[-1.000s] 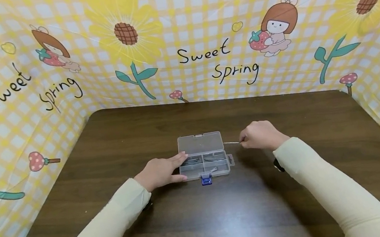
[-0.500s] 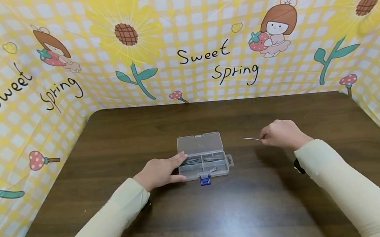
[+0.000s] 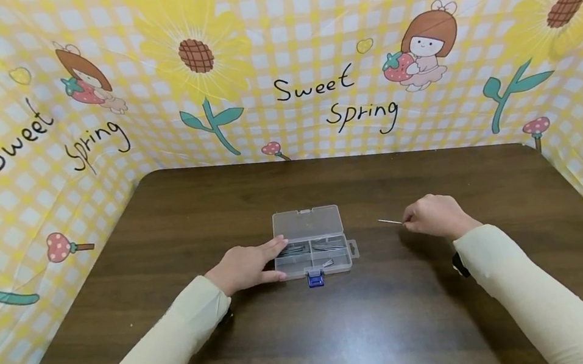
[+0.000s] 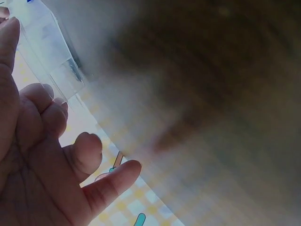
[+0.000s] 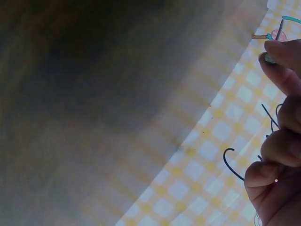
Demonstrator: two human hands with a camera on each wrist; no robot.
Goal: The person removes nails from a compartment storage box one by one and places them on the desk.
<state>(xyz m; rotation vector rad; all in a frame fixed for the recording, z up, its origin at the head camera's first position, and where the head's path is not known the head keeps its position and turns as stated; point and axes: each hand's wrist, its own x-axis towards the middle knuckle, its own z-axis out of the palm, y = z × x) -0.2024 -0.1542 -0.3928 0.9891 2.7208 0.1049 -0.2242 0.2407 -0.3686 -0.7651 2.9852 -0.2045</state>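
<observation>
Yellow-and-white checked fabric (image 3: 299, 27), printed with sunflowers and "Sweet Spring", is filling the upper part of the head view, and a dark brown table (image 3: 206, 208) is spreading below it. Just below the frame's centre, a clear plastic box (image 3: 296, 265) is lying on the table, its lid (image 3: 307, 224) standing open at the back and its blue latch (image 3: 315, 279) facing the bottom of the frame. Slim metal rods (image 3: 329, 247) are lying in its two back compartments; a few short metal pieces (image 3: 328, 263) are sitting in the front right one. Left of centre, the person's left hand (image 3: 247, 266) is touching the box's left end, index finger and thumb spread apart. Right of centre, the right hand (image 3: 440, 216) is pinching a thin metal pin (image 3: 389, 221) between thumb and index finger, its other fingers curling inward.
</observation>
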